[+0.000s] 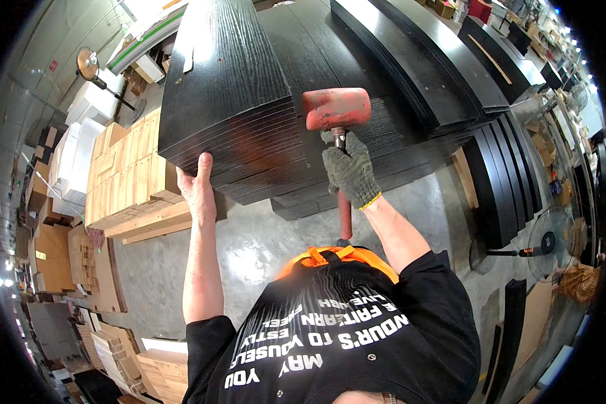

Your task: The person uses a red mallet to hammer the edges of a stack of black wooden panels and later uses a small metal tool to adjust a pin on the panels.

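Right hand (349, 168), grey-gloved, had fingers wrapped around the handle of a red mallet (337, 108), just below its head, which was right of a tall stack of black boards (229, 81); couldn't tell if it touched any boards. Bare left hand (197, 192) was at that stack's near left corner, thumb up, other fingers mostly hidden, couldn't tell if gripping. Pale wood pile (124, 178) sat left, standing fan (87, 63) far left.
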A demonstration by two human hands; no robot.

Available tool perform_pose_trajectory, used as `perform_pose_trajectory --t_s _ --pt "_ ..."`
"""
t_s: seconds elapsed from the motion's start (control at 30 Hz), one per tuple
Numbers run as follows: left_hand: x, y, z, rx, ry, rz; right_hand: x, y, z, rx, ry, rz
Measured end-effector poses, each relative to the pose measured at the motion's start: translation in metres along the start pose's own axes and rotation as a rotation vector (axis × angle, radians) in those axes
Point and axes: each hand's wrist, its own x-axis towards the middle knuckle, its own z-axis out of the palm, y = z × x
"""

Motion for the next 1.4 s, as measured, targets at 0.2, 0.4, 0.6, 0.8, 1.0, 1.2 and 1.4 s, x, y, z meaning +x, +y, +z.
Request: perform_pose_trajectory --t_s 0.2,0.4,0.6,0.8,1.0,1.2,1.4 --pt "0.001 -0.001 -0.002 0.031 -0.005 -0.026 0.004 -0.01 -0.002 -0.008 0.0 0.002" --pt "0.002 0.003 -0.008 -0.07 -0.071 -0.087 0.01 -0.018 -0.005 -0.068 -0.031 -0.103" --pt "0.025 0.037 -0.026 -0.097 -0.059 0.114 0.006 -0.041 -0.006 0.031 -0.041 -0.014" --pt "0.03 0.069 -0.009 -0.201 -0.137 -0.067 0.005 -0.042 -0.002 -0.025 -0.066 -0.055" --pt "0.026 0.078 -0.001 -0.011 -0.102 0.015 0.009 -0.039 -0.004 -0.118 -0.062 -0.135" --pt "0.027 0.073 -0.003 -0.135 -0.073 -0.096 0.006 -0.044 -0.002 -0.097 -0.063 -0.092" --pt "0.026 0.077 -0.004 -0.086 -0.089 -0.082 0.003 -0.017 -0.001 -0.29 0.144 -0.294"
